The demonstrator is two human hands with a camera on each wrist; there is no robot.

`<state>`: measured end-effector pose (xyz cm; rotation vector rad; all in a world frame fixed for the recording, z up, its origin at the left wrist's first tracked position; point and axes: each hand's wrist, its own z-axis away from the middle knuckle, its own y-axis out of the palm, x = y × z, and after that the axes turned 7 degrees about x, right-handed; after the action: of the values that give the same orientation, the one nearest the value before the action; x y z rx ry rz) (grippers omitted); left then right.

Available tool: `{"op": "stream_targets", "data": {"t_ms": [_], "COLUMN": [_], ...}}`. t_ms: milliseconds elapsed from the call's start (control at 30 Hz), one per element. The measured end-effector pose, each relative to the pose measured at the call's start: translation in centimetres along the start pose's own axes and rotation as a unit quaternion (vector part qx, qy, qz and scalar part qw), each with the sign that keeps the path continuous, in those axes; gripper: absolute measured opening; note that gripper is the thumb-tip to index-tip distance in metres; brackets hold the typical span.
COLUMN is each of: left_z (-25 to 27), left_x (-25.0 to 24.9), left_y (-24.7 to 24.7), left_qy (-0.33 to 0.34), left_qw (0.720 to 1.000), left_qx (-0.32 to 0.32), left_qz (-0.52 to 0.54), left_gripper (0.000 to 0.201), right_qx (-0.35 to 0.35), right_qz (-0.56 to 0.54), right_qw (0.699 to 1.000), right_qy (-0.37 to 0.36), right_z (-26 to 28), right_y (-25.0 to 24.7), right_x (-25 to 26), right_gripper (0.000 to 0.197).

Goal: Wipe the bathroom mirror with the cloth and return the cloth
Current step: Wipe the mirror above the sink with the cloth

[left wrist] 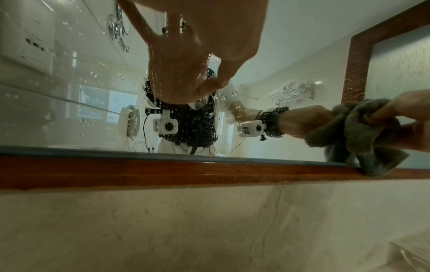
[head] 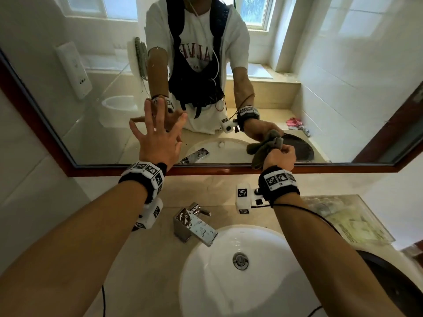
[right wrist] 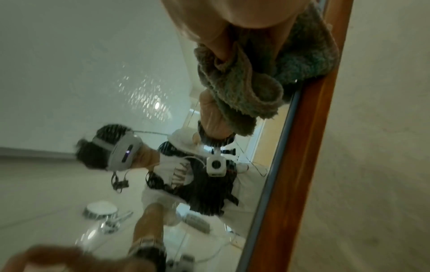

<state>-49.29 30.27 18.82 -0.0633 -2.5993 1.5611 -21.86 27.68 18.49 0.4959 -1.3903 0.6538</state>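
The mirror (head: 103, 88) has a brown wooden frame (head: 229, 170) and hangs over the counter. My left hand (head: 158, 136) is open with its fingers spread, fingertips on the glass at lower left. My right hand (head: 280, 156) grips a bunched grey-green cloth (head: 258, 159) and presses it to the glass at the lower frame edge. In the left wrist view the cloth (left wrist: 377, 162) overlaps the frame, and droplets speckle the mirror (left wrist: 69, 92). In the right wrist view my fingers (right wrist: 223, 36) curl around the cloth (right wrist: 309, 51).
Below my arms are a white sink (head: 240, 282) and a chrome faucet (head: 194, 223) on the beige counter (head: 142, 259). A clear tray (head: 343, 218) sits at the right, with a dark round basin (head: 393, 284) in front of it.
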Motion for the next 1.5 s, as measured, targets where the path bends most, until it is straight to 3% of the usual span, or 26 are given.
{"op": "stream_targets", "data": {"t_ms": [233,367,533,667,867,1233,1333,1500], "left_z": [0.0,0.9,1.8,1.7,1.9,1.7,1.7,2.2], "left_x": [0.1,1.0,4.5,6.0,2.9,-0.3,-0.2,1.1], "left_y": [-0.3,-0.7,-1.3,-1.5,-1.1,0.0,-0.1,-0.8], "left_qy": [0.003,0.002,-0.034,-0.048,-0.048,-0.045,-0.042,-0.045], "left_qw": [1.000,1.000,0.999,0.998,0.997,0.998,0.998,0.998], "left_qx": [0.007,0.011,0.029,0.032,0.046,0.029,0.031,0.034], "left_qz": [-0.001,-0.009,-0.026,-0.018,-0.024,0.019,0.021,0.018], "left_gripper": [0.092,0.096,0.103,0.106,0.106,0.106,0.104,0.097], "right_qx": [0.123,0.164,0.200,0.208,0.186,0.010,0.024,0.125], "right_qz": [-0.037,0.014,0.000,0.003,-0.047,-0.024,-0.035,-0.073], "right_qw": [0.992,0.986,0.980,0.978,0.982,1.000,0.999,0.989], "right_qy": [0.005,-0.017,-0.009,-0.002,0.000,-0.018,-0.025,-0.026], "right_z": [5.7,9.3,12.8,12.7,10.1,0.9,1.9,6.1], "right_y": [4.9,9.1,12.6,12.8,10.1,0.5,1.3,5.1], "right_x": [-1.7,-3.6,-4.5,-4.8,-3.6,-0.8,-0.6,-1.5], "right_gripper": [0.024,0.022,0.017,0.014,0.016,0.005,0.007,0.014]}}
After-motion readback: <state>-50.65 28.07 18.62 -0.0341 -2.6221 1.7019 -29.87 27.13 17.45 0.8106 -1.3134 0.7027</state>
